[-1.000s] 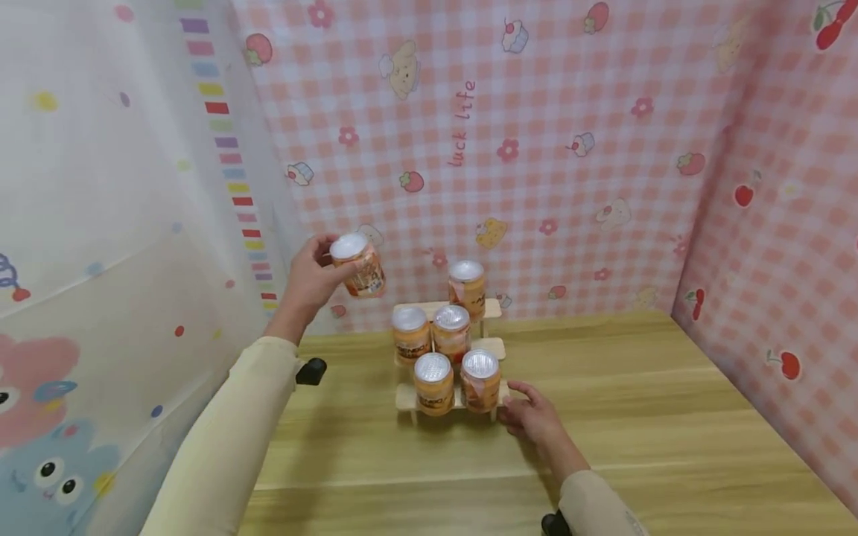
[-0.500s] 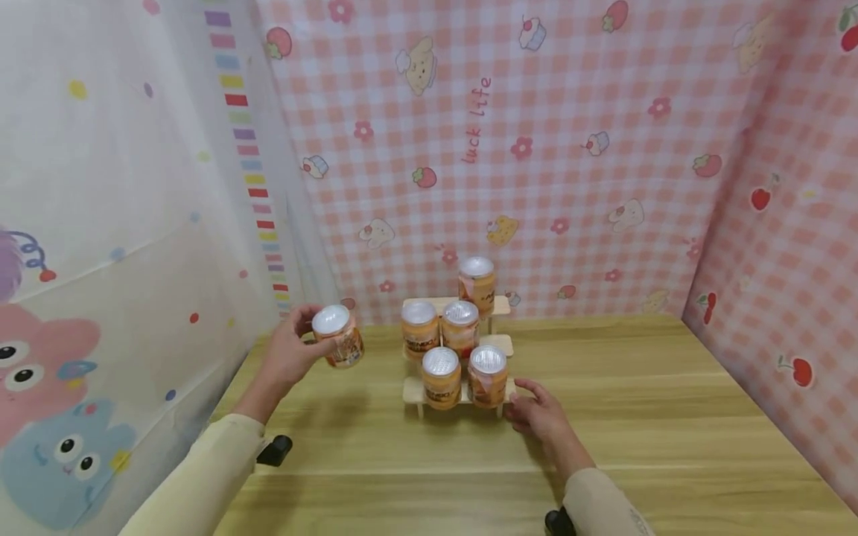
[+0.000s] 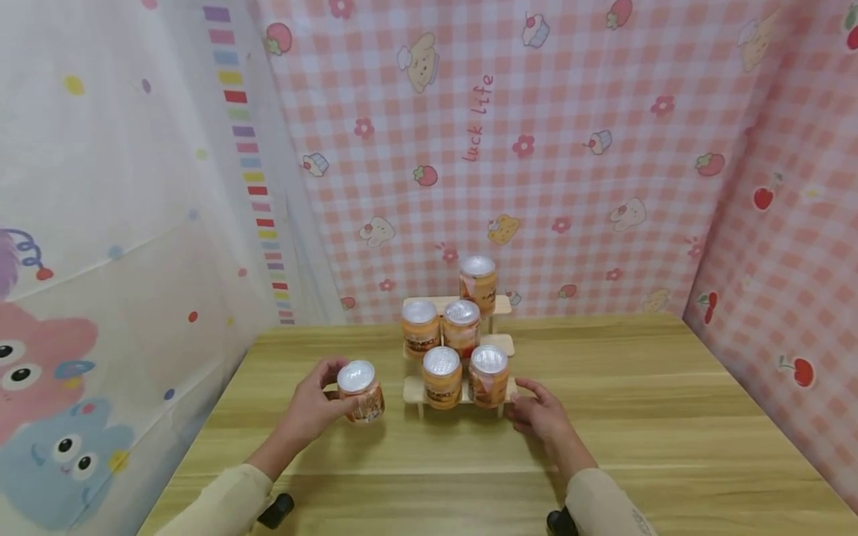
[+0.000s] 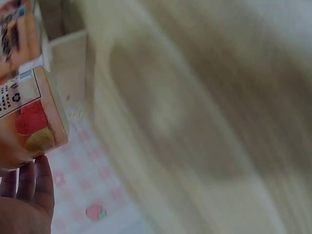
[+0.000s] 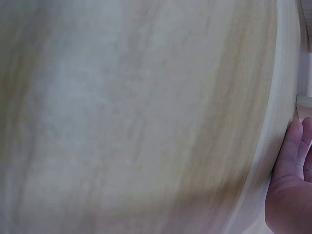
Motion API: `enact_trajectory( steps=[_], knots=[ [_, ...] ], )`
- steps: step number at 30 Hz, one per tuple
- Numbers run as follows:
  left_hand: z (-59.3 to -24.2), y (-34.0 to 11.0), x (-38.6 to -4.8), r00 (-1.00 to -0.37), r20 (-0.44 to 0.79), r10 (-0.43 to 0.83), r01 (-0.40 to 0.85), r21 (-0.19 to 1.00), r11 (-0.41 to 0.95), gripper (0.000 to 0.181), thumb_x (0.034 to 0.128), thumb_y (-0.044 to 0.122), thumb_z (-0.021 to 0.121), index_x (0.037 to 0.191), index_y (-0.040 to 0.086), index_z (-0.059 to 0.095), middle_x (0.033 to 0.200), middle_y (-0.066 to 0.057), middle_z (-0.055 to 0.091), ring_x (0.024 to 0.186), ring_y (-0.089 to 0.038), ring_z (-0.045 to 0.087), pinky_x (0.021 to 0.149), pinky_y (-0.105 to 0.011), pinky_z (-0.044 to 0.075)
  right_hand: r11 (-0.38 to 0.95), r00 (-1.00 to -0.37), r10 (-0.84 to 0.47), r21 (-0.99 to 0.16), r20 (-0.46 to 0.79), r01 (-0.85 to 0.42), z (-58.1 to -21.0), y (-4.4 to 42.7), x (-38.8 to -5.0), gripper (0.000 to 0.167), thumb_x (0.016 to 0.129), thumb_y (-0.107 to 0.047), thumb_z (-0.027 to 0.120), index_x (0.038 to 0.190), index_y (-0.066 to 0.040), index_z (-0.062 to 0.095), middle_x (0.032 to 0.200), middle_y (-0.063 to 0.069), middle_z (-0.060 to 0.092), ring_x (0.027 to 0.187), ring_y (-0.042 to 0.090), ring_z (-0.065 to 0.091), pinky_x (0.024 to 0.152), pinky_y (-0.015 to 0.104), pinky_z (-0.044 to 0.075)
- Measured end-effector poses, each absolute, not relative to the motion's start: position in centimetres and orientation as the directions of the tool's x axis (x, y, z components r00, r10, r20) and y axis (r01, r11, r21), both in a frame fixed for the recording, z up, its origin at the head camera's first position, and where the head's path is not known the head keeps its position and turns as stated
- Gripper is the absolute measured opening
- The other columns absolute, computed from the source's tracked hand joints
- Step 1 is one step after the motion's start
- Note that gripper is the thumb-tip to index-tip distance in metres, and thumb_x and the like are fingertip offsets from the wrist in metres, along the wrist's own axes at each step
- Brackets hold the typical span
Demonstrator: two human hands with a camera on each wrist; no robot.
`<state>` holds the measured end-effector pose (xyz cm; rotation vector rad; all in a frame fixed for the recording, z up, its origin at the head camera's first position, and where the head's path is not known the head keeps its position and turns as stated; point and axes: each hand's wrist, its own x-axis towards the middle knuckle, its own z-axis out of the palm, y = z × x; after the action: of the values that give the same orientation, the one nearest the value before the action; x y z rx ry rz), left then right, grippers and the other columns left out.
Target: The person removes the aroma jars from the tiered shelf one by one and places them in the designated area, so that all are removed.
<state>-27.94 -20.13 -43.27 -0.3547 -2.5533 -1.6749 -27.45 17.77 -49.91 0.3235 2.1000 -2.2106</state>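
Note:
My left hand (image 3: 316,398) grips an orange can (image 3: 362,402) with a silver lid, thumb in front and fingers behind, low over the table just left of the rack. In the left wrist view, fingertips press the printed side of that can (image 4: 34,117). A small three-tier wooden rack (image 3: 413,390) holds several matching cans: two on the bottom step, including a right-hand can (image 3: 488,380), two on the middle step, and one top can (image 3: 478,286). My right hand (image 3: 541,415) holds the right end of the bottom step; its fingertips are partly hidden.
The rack stands on a wood-grain table (image 3: 623,417), near the back edge. A pink checked cloth (image 3: 570,179) hangs behind and on the right. A white patterned sheet (image 3: 147,223) hangs along the left side.
My left hand has lowered its can from beside the top of the rack down to near the table, level with the bottom step. My right hand has stayed at the rack's end.

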Motion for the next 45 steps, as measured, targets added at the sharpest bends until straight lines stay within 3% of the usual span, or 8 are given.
enact_trajectory(
  steps=[10, 20, 35, 45],
  knots=[
    [-46.0, -16.8, -26.5, -0.965, 0.179, 0.190, 0.231, 0.925, 0.303, 0.059, 0.0723, 0.001, 0.086, 0.123, 0.001, 0.057, 0.114, -0.011, 0.063, 0.110, -0.026, 0.058, 0.086, -0.036, 0.052, -0.051, -0.974, 0.088, -0.978, -0.207, 0.203, -49.8, 18.2, -27.6, 0.046, 0.101, -0.013, 0.058, 0.143, -0.001, 0.043, 0.114, 0.013, 0.068, 0.090, 0.021, 0.068, 0.078, 0.037, 0.056],
    [-47.5, -14.0, -25.6, -0.932, 0.166, 0.322, 0.249, 0.938, 0.239, 0.059, 0.0742, 0.001, 0.084, 0.125, 0.000, 0.054, 0.120, -0.012, 0.062, 0.114, -0.029, 0.056, 0.090, -0.037, 0.050, -0.045, -0.973, 0.093, -0.978, -0.209, 0.206, -49.7, 18.4, -27.4, 0.046, 0.101, -0.014, 0.057, 0.143, -0.001, 0.043, 0.118, 0.018, 0.066, 0.093, 0.024, 0.068, 0.080, 0.040, 0.056],
    [-48.4, -12.1, -25.6, -0.907, 0.155, 0.391, 0.267, 0.931, 0.250, 0.059, 0.0735, 0.005, 0.085, 0.124, 0.002, 0.055, 0.118, -0.010, 0.061, 0.112, -0.025, 0.057, 0.091, -0.031, 0.050, -0.067, -0.973, 0.106, -0.978, -0.205, 0.198, -50.2, 18.3, -27.3, 0.045, 0.100, -0.013, 0.059, 0.141, -0.001, 0.044, 0.113, 0.017, 0.070, 0.092, 0.024, 0.068, 0.078, 0.038, 0.056],
    [-48.2, -13.1, -26.0, -0.919, 0.140, 0.369, 0.266, 0.910, 0.318, 0.080, 0.0798, 0.023, 0.085, 0.143, 0.000, 0.041, 0.134, -0.017, 0.054, 0.125, -0.035, 0.049, 0.102, -0.052, 0.042, -0.060, -0.976, 0.106, -0.981, -0.191, 0.185, -50.1, 17.8, -27.6, 0.045, 0.100, -0.013, 0.059, 0.141, -0.001, 0.045, 0.112, 0.017, 0.069, 0.090, 0.023, 0.068, 0.078, 0.038, 0.056]
  ],
)
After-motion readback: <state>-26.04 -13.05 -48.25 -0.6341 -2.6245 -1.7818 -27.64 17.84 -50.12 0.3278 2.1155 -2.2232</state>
